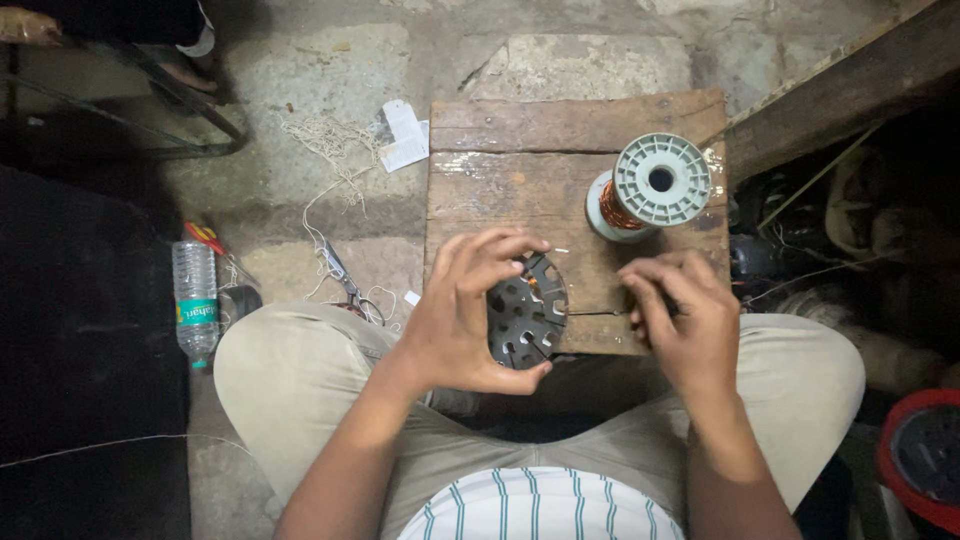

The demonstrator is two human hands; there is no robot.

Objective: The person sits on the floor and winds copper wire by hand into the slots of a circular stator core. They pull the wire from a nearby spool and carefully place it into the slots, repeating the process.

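My left hand (462,315) grips a round dark metal stator core (525,312) with slots, holding it on edge over the front of a small wooden board (520,180). Copper wire shows in one slot near the top of the core. My right hand (685,315) is to the right of the core with its fingers pinched together on a thin copper wire (595,313) that runs from the core. A pale green plastic spool of copper wire (650,188) stands upright on the board behind my right hand.
A clear plastic water bottle (196,300) lies on the stone floor at left. Scissors (342,275) and tangled white string (325,145) lie left of the board, with paper scraps (405,135) behind. A red round container (920,455) sits at the right edge. Another person's foot (185,70) is at the top left.
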